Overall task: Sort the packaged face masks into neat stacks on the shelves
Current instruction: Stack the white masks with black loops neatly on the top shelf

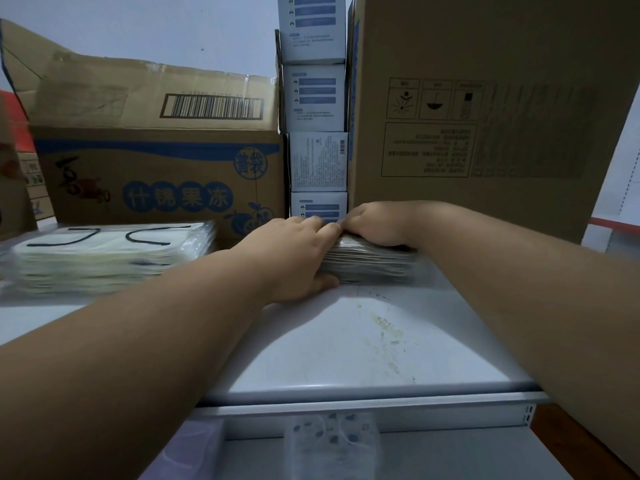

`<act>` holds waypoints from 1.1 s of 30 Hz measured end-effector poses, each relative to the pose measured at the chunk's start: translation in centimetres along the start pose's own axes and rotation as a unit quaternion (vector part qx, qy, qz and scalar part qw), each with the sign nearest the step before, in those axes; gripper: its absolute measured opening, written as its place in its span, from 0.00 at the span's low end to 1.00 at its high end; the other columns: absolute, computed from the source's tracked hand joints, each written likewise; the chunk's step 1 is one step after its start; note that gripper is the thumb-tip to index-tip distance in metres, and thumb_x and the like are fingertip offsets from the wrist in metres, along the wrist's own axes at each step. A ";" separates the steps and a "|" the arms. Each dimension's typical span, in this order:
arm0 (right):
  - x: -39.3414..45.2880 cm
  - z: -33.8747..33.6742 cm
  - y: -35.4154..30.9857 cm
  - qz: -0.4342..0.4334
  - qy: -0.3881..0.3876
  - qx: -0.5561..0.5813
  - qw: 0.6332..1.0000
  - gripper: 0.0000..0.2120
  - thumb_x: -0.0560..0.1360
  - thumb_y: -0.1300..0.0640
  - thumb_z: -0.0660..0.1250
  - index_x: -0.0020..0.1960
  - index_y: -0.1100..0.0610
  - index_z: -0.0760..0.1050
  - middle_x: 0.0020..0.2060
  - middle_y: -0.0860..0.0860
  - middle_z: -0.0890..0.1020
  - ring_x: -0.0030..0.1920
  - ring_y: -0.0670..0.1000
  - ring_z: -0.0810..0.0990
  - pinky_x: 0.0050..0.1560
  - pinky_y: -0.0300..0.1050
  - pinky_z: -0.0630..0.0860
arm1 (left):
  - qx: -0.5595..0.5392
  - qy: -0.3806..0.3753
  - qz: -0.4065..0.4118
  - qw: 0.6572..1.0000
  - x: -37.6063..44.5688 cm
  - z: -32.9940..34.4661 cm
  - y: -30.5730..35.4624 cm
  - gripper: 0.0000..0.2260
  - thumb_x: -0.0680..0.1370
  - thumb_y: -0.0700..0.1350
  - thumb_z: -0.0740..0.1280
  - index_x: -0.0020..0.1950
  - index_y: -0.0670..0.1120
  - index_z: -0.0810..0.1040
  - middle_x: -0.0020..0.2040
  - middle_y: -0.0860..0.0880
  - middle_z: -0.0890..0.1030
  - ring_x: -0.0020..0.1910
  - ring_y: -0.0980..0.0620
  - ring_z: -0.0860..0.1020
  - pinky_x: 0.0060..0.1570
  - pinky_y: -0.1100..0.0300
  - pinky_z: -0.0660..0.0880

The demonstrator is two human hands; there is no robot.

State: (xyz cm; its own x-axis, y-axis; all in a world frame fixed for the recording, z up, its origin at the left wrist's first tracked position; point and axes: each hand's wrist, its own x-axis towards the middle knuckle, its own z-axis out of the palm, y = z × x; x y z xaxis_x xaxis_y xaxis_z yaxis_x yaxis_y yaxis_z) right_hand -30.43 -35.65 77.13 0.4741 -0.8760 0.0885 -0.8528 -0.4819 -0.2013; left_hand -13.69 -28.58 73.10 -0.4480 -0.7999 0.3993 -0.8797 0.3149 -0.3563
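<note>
- Two bare hands clamp one thick grey stack of clear-wrapped face masks (367,263) on the white metal shelf (363,344), at the foot of a column of small white-and-blue boxes (317,133).
- Left hand (298,258): fingers curled over the top, thumb under the near edge.
- Right hand (377,225): cupped over the far right end, gripping.
- Film packets likely slide and splay; light and floppy, so squeeze both ends.
- A second pale stack of masks with black ear loops (110,254) lies well apart to the left.

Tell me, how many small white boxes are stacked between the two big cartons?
4, in one column: top box, second, third, and bottom box, partly hidden behind the hands. More may sit above the frame.
</note>
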 end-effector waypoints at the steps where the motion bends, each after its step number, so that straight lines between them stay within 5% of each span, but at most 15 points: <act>1: 0.1 0.0 0.1 0.000 0.004 0.006 1.000 0.20 0.82 0.43 0.53 0.64 0.48 0.78 0.64 0.48 0.78 0.63 0.51 0.75 0.70 0.52 0.65 | -0.002 0.000 0.000 1.000 0.0 0.0 0.0 0.35 0.77 0.65 0.62 0.78 0.51 0.56 0.67 0.48 0.72 0.65 0.45 0.72 0.64 0.49 0.71; 5: 0.0 0.0 0.3 -0.014 0.022 0.003 1.000 0.18 0.82 0.43 0.54 0.61 0.48 0.79 0.61 0.48 0.80 0.61 0.51 0.76 0.67 0.52 0.68 | -0.011 -0.011 -0.009 1.000 0.0 -0.2 0.1 0.35 0.76 0.65 0.63 0.77 0.51 0.58 0.66 0.49 0.72 0.64 0.45 0.73 0.63 0.50 0.72; 9: -1.7 -1.3 -0.3 -0.034 0.070 -0.017 0.997 0.20 0.81 0.37 0.55 0.47 0.50 0.77 0.46 0.49 0.80 0.49 0.53 0.78 0.48 0.48 0.72 | -0.077 -0.021 -0.034 0.996 -0.2 -0.9 -0.6 0.36 0.74 0.67 0.65 0.77 0.53 0.59 0.68 0.51 0.70 0.67 0.47 0.70 0.62 0.52 0.70; 12: -4.3 -2.6 -0.3 -0.019 0.034 -0.057 0.998 0.34 0.69 0.24 0.59 0.63 0.47 0.74 0.60 0.45 0.79 0.57 0.50 0.78 0.59 0.51 0.76 | -0.100 -0.030 -0.081 0.991 -0.8 -1.0 -1.8 0.38 0.72 0.69 0.65 0.77 0.57 0.59 0.73 0.52 0.67 0.69 0.46 0.69 0.65 0.49 0.70; 16: -6.4 -1.6 1.5 0.054 -0.043 -0.073 0.995 0.54 0.58 0.27 0.74 0.77 0.41 0.56 0.73 0.44 0.67 0.70 0.51 0.70 0.71 0.50 0.67 | -0.174 -0.100 -0.156 0.967 -1.6 -0.3 -2.6 0.37 0.72 0.72 0.64 0.77 0.63 0.56 0.73 0.51 0.65 0.67 0.45 0.71 0.63 0.51 0.70; 22: -6.7 0.0 2.8 0.078 0.042 0.009 0.996 0.46 0.64 0.35 0.76 0.75 0.46 0.60 0.69 0.48 0.70 0.63 0.51 0.71 0.61 0.44 0.68 | -0.205 -0.109 -0.171 0.957 -1.5 -0.1 -2.6 0.33 0.75 0.67 0.64 0.77 0.63 0.58 0.68 0.48 0.70 0.64 0.45 0.73 0.61 0.53 0.70; 25: -7.0 0.1 3.1 0.082 0.048 -0.017 0.995 0.47 0.62 0.30 0.74 0.74 0.45 0.61 0.69 0.47 0.71 0.65 0.52 0.72 0.63 0.46 0.70 | -0.204 -0.108 -0.171 0.958 -1.6 -0.1 -2.6 0.34 0.74 0.67 0.65 0.78 0.62 0.58 0.67 0.48 0.70 0.63 0.45 0.73 0.58 0.55 0.70; 30: -6.7 0.6 3.7 0.065 0.082 -0.002 0.995 0.39 0.66 0.37 0.76 0.73 0.45 0.67 0.68 0.45 0.74 0.65 0.50 0.73 0.61 0.40 0.68 | -0.204 -0.103 -0.171 0.958 -1.8 -0.3 -2.5 0.36 0.73 0.66 0.68 0.77 0.62 0.58 0.66 0.47 0.70 0.62 0.45 0.74 0.59 0.54 0.71; 33: -6.8 0.8 3.9 0.060 0.070 0.017 0.996 0.43 0.66 0.37 0.76 0.76 0.46 0.63 0.71 0.44 0.70 0.69 0.49 0.70 0.67 0.42 0.65 | -0.206 -0.118 -0.177 0.955 -1.9 -0.3 -2.4 0.40 0.71 0.67 0.70 0.78 0.63 0.55 0.68 0.46 0.69 0.63 0.44 0.73 0.61 0.54 0.71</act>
State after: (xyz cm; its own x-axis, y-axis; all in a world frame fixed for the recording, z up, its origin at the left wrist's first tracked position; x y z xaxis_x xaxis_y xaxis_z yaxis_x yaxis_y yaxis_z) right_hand -36.81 -31.55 75.00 0.3314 -0.9230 0.1956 -0.8930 -0.3738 -0.2505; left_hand -10.82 -27.64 73.45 -0.1054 -0.9711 0.2139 -0.9791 0.1390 0.1485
